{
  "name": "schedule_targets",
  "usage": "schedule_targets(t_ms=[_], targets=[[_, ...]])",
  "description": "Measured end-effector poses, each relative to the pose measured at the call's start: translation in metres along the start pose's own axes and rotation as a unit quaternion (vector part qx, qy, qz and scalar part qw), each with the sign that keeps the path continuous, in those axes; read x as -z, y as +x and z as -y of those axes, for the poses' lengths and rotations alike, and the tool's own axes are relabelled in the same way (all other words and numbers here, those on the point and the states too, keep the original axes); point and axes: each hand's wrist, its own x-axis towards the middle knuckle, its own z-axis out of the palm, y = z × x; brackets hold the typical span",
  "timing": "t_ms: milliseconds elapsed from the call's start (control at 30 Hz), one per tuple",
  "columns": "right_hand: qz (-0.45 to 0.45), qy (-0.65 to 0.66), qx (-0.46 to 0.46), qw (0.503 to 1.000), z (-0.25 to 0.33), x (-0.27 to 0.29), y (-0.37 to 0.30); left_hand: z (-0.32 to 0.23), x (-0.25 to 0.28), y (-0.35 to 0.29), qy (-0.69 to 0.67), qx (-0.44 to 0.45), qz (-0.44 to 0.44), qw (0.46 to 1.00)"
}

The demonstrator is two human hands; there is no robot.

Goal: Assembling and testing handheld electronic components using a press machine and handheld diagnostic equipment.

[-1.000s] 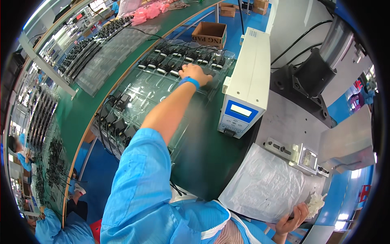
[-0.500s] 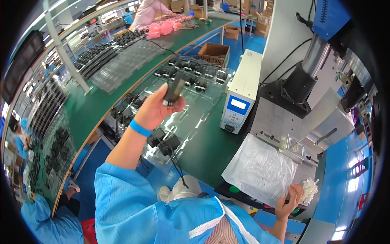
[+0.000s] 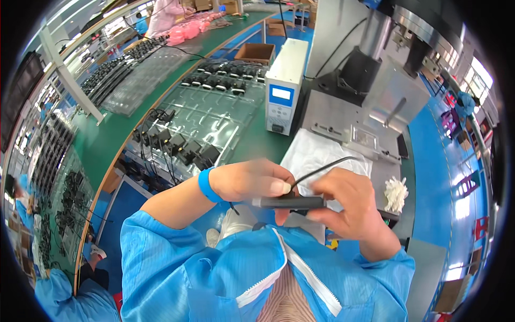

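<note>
Near your open blue jacket [image 3: 214,268], you are holding a black device [image 3: 300,203] in the air, and it is lying almost level between your two hands. Your left hand [image 3: 245,181] is pinching its left part, so this grip is being clamped on the device; a blue band [image 3: 208,186] is circling the wrist. Your right hand [image 3: 348,201] is clamping its grip on the right end, between thumb and fingers. A thin black cable [image 3: 324,170] is rising between your hands toward the right.

To the right, a white crumpled bundle [image 3: 395,194] is resting. Behind your hands, a white plastic sheet [image 3: 306,153] is lying before a metal fixture [image 3: 365,139]. On the green worktop [image 3: 252,144], black adapters [image 3: 176,143] are sitting along the near side of a clear tray [image 3: 206,121]. A pale controller box [image 3: 287,72] is standing beside it. Farther, a brown carton [image 3: 255,52] is standing beyond the tray.
</note>
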Motion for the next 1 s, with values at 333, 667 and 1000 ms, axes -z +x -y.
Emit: schedule_targets(t_ms=[333,667,1000], targets=[[-0.136,0.098,-0.262,0.951,-0.022,0.001,-0.046,0.009,-0.032,0.026,0.659,-0.319,-0.23,0.641],[-0.098,0.22,-0.346,0.907,-0.009,0.01,-0.061,0.022,-0.04,0.053,0.677,-0.314,-0.222,0.628],[0.029,-0.252,-0.198,0.947,-0.008,0.057,-0.118,0.009,-0.042,0.043,0.583,-0.407,-0.127,0.691]])
